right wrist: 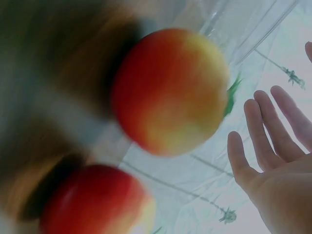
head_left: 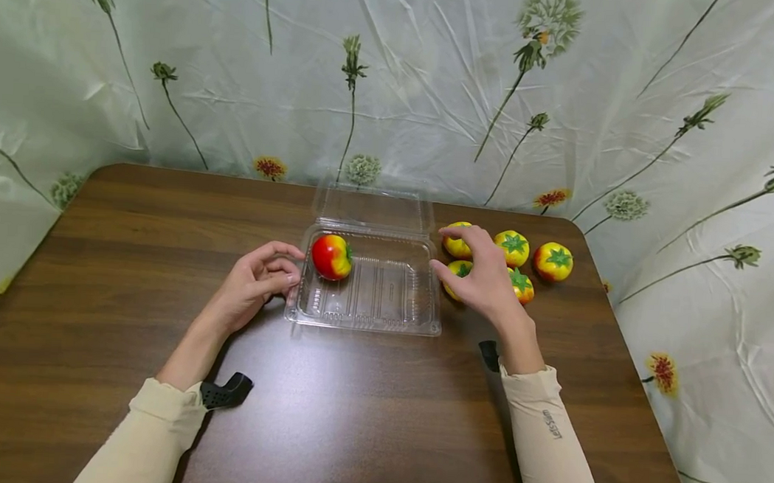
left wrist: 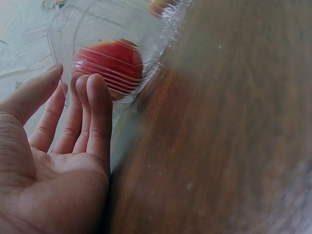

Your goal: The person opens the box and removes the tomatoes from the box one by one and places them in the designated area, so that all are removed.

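Note:
A clear plastic clamshell container (head_left: pixel 362 323) sits on the table with its lid (head_left: pixel 374 210) folded back. One red-and-yellow tomato (head_left: pixel 331 257) with a green leafy top lies inside at its left. My left hand (head_left: pixel 251 281) pinches the container's left rim between thumb and fingers; the left wrist view shows the fingertips at that edge. Above several similar tomatoes (head_left: pixel 553 262) to the container's right is my right hand (head_left: pixel 487 281), its thumb and fingers spread apart. Nothing is between them, and the hand partly covers some tomatoes in the head view.
The brown wooden table (head_left: pixel 363 417) has rounded far corners. A pale curtain with printed flowers (head_left: pixel 410 88) hangs right behind the far edge and along the right side.

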Action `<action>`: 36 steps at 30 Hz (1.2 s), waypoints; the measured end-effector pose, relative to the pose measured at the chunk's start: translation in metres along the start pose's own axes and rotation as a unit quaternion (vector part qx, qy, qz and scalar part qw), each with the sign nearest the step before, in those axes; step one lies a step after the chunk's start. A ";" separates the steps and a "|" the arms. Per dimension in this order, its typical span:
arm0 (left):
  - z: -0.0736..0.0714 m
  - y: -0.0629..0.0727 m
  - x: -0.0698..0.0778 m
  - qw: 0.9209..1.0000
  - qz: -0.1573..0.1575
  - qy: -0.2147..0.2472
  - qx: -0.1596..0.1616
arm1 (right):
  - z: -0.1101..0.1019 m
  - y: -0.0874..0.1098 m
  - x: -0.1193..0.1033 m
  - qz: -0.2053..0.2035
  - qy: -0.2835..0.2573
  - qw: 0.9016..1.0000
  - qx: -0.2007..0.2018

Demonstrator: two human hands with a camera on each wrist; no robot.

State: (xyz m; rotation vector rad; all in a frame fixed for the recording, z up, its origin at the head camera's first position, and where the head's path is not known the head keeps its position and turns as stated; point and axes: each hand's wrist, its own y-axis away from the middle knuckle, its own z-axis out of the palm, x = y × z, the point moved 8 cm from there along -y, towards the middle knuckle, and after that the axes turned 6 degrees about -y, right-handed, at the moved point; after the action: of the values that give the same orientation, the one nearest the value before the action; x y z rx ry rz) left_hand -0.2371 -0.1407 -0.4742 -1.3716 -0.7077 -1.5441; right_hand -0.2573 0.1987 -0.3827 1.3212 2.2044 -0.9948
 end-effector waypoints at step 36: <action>0.000 0.000 0.000 1.000 0.005 0.020 -0.007 | 0.043 -0.048 -0.068 -0.024 -0.037 0.997 -0.062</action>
State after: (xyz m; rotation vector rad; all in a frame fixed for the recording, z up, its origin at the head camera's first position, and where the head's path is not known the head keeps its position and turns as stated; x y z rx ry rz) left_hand -0.2370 -0.1404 -0.4741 -1.3495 -0.6655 -1.5660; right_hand -0.2676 0.1113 -0.3513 1.1640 2.2131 -0.8940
